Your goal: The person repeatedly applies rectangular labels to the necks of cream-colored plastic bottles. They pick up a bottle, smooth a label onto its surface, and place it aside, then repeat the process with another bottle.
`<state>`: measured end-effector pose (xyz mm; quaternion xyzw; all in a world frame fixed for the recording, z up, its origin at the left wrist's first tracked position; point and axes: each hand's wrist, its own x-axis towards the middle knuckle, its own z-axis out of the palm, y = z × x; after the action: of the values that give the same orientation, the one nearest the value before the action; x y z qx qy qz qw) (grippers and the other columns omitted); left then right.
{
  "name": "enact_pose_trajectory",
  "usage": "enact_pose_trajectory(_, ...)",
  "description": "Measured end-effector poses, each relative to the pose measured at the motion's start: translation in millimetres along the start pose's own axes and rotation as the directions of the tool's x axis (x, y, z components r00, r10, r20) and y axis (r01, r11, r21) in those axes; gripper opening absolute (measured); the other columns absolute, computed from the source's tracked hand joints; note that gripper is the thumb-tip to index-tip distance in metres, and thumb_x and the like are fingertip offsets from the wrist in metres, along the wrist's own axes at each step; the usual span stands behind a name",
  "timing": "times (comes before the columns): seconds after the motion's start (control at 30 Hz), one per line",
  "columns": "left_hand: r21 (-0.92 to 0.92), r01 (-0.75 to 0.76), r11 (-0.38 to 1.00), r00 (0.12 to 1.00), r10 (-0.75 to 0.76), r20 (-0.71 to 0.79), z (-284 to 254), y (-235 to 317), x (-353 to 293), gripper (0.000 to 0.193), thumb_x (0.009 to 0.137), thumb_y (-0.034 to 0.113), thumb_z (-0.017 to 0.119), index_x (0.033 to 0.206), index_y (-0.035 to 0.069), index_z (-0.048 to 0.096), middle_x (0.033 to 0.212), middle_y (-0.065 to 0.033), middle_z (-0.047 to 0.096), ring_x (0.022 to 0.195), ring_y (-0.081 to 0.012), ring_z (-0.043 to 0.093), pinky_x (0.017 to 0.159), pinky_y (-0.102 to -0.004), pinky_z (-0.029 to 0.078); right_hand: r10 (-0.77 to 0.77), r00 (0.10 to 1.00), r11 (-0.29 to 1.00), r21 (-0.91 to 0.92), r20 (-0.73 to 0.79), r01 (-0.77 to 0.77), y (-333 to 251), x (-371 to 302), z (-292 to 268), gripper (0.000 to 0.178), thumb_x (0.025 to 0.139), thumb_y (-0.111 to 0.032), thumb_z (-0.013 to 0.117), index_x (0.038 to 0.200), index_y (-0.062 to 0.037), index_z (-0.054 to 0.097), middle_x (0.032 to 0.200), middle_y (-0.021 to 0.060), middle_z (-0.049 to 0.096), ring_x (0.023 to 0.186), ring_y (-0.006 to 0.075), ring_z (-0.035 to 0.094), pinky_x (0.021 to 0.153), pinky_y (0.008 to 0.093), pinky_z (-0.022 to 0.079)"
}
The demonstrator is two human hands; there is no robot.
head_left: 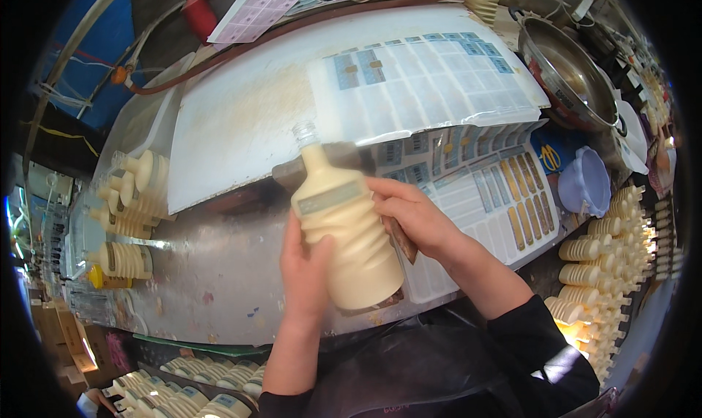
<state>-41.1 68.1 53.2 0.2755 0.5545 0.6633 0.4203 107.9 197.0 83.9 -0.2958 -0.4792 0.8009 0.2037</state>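
A cream bottle [351, 253] with a ridged body, a narrow neck and a clear tip tilts over the near edge of the bench. My left hand [302, 264] grips its left side, thumb across the front. On the bottle's shoulder is a greyish rectangular label [327, 198]. My right hand [415, 215] is at the bottle's right side, its fingertips beside the label's right end. A thin, flat brown piece [403, 240] sticks out below the curled fingers of that hand. Sheets of blue and gold labels [504, 191] lie to the right.
A white board [241, 104] with a sheet of blue labels [431, 74] covers the back of the bench. At the right stand a metal pot [567, 71] and a lilac bucket [585, 182]. Cream bottles crowd the left [131, 188], right [603, 253] and lower left [190, 400].
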Motion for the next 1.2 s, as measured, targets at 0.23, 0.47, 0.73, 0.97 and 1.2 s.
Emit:
enact_pose_trajectory(0.23,0.109,-0.036,0.993,0.981,0.056,-0.186,-2,13,11,0.058,0.093,0.008,0.066,0.148,0.001,0.048,0.134,-0.0113,0.058,0.12,-0.0188,0.056,0.102,-0.0349,0.048,-0.103,0.99,0.984,-0.156,-0.1,0.087,11,21,-16,0.042,0.103,-0.023,0.055,0.138,-0.0006,0.054,0.083,0.0009,0.062,0.039,0.0041,0.043,0.034,0.0207,0.033)
enact_pose_trajectory(0.47,-0.129,0.027,0.991,0.981,-0.051,-0.187,-2,11,32,0.029,0.102,0.015,0.064,0.127,0.001,0.059,0.117,-0.0071,0.064,0.107,-0.0136,0.059,0.094,-0.0288,0.05,-0.078,0.993,0.978,-0.202,-0.086,0.059,10,27,-8,0.034,0.105,-0.028,0.061,0.127,-0.0027,0.056,0.085,-0.0005,0.063,0.048,0.0009,0.043,0.041,0.0194,0.031)
enact_pose_trajectory(0.73,-0.179,-0.002,0.984,0.982,-0.032,-0.187,-3,3,32,0.028,0.102,0.013,0.064,0.126,0.0,0.059,0.118,-0.0079,0.064,0.106,-0.0136,0.06,0.094,-0.0296,0.051,-0.047,0.99,0.991,-0.131,-0.132,0.03,14,30,-8,0.03,0.103,-0.023,0.065,0.124,-0.0035,0.056,0.081,-0.0003,0.065,0.045,0.0009,0.041,0.039,0.0202,0.029)
enact_pose_trajectory(0.97,-0.171,0.002,0.985,0.986,-0.03,-0.161,-4,-1,33,0.028,0.105,0.018,0.058,0.128,0.001,0.058,0.121,-0.0084,0.061,0.108,-0.0148,0.059,0.097,-0.0315,0.05,-0.109,0.978,0.978,-0.193,-0.18,0.074,10,26,-4,0.025,0.102,-0.021,0.062,0.121,-0.0039,0.061,0.092,-0.0006,0.066,0.067,0.0029,0.053,0.058,0.0232,0.043)
enact_pose_trajectory(1.2,-0.287,0.046,0.957,0.99,-0.081,-0.112,-7,5,35,0.035,0.111,0.035,0.044,0.134,0.009,0.054,0.119,-0.003,0.06,0.111,-0.0149,0.056,0.096,-0.0344,0.049,-0.365,0.896,0.879,-0.411,-0.254,0.242,-27,22,18,0.022,0.092,-0.011,0.069,0.112,-0.0028,0.065,0.098,0.0015,0.068,0.082,0.0081,0.061,0.072,0.0276,0.05)
